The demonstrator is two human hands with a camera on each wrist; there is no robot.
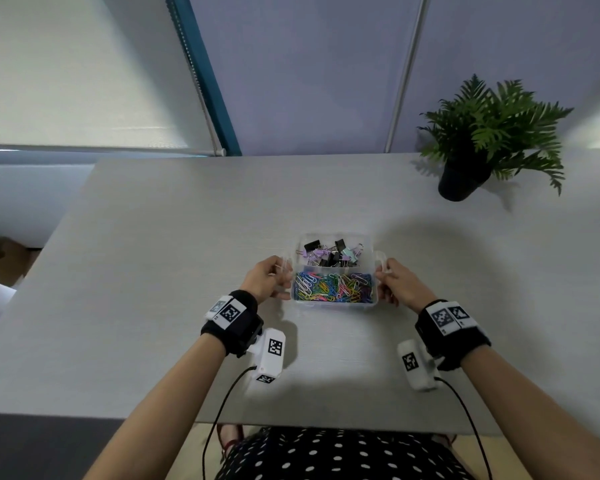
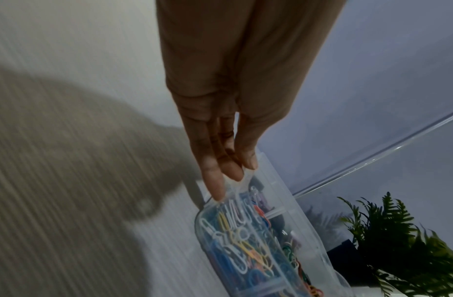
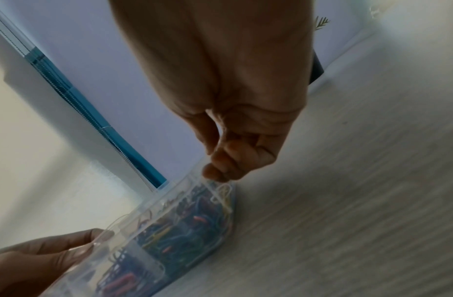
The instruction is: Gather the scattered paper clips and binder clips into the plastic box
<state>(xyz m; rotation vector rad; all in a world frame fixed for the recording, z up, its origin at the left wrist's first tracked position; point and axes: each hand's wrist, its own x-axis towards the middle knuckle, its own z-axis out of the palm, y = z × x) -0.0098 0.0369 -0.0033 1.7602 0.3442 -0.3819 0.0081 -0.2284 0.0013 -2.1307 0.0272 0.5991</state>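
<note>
A clear plastic box point(image 1: 333, 306) stands mid-table with no lid on it. Its far compartment holds black and pastel binder clips point(image 1: 331, 254), its near one coloured paper clips point(image 1: 333, 289). My left hand point(image 1: 281, 271) pinches the clear latch tab point(image 1: 286, 263) on the box's left side; the left wrist view shows thumb and fingers point(image 2: 243, 170) closed on that tab. My right hand point(image 1: 383, 275) grips the matching tab point(image 1: 381, 260) on the right side, fingers point(image 3: 220, 168) curled at the box rim point(image 3: 169, 201). The paper clips point(image 2: 240, 247) show through the wall.
A potted fern point(image 1: 482, 140) in a dark pot point(image 1: 459, 183) stands at the back right of the grey table point(image 1: 153, 271). A wall and a window blind run behind the table. The table's front edge point(image 1: 291, 424) lies close to my body.
</note>
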